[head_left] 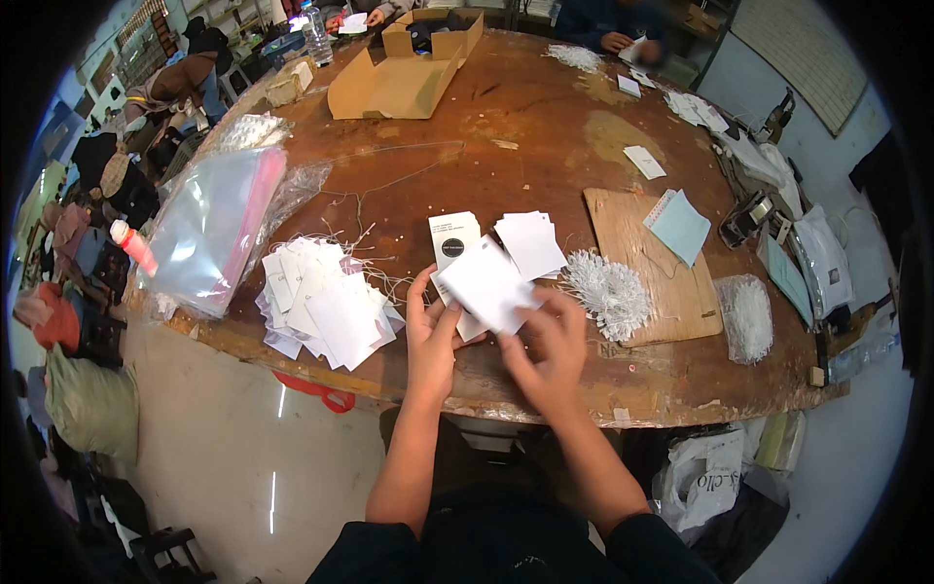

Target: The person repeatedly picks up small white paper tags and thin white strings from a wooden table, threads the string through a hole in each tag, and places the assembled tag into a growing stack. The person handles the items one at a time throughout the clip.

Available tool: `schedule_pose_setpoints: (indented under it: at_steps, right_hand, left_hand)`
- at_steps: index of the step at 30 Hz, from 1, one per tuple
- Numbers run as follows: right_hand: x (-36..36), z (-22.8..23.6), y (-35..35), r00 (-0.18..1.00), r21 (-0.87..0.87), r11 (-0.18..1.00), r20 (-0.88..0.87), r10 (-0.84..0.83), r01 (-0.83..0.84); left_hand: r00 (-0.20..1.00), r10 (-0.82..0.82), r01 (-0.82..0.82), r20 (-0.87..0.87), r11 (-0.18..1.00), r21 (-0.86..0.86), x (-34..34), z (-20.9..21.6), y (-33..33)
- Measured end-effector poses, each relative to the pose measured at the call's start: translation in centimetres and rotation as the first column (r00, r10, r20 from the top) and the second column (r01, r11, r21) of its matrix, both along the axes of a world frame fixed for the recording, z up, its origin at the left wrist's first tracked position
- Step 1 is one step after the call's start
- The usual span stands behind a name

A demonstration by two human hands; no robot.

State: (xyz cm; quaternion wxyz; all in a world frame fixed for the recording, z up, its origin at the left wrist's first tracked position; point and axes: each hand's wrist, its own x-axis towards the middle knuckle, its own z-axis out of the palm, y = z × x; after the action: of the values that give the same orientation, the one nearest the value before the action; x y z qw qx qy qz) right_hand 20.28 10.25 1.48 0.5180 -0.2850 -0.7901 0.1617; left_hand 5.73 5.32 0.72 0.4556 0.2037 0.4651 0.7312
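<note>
My left hand (pixel 435 336) is closed on the lower left edge of a white hang tag (pixel 486 282), thumb on top. My right hand (pixel 553 350) grips the tag's right corner; its fingers and that corner are smeared by motion. Just behind lie a stack of cream tags with a black circle (pixel 452 234) and a stack of blank white tags (pixel 530 245). A loose heap of strung white tags (pixel 326 307) spreads left of my left hand. Right of my right hand sits a bundle of white tag strings (pixel 608 292).
A wooden board (pixel 671 307) carries a light blue paper (pixel 679 229). Clear plastic bags (pixel 219 229) lie left, a bagged string bundle (pixel 746 316) right. An open cardboard box (pixel 394 88) stands far back. Another person's hands (pixel 618 43) work at the far right.
</note>
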Motion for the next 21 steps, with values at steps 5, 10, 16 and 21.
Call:
schedule_pose_setpoints:
  at_steps: [5,10,16,21]
  right_hand:
    - [-0.9,-1.9,-0.7,0.992,0.024,0.998,0.116,0.050,-0.053]
    - [-0.9,-1.4,-1.1,0.970,0.083,0.992,0.231,0.075,-0.096]
    - [-1.4,0.2,0.6,0.976,-0.378,0.917,-0.215,0.047,-0.127]
    - [-2.3,0.7,3.4,0.933,-0.642,0.691,-0.330,0.142,-0.332]
  left_hand:
    - [0.969,0.016,-0.069,0.248,0.976,0.206,0.3,0.4,0.4]
    - [0.995,0.094,-0.098,0.031,0.974,0.206,0.7,-0.1,0.7]
    - [0.994,-0.005,0.023,-0.111,0.986,0.165,0.0,-0.4,0.5]
    - [0.992,-0.069,0.085,-0.109,0.984,0.156,0.3,-0.4,0.1]
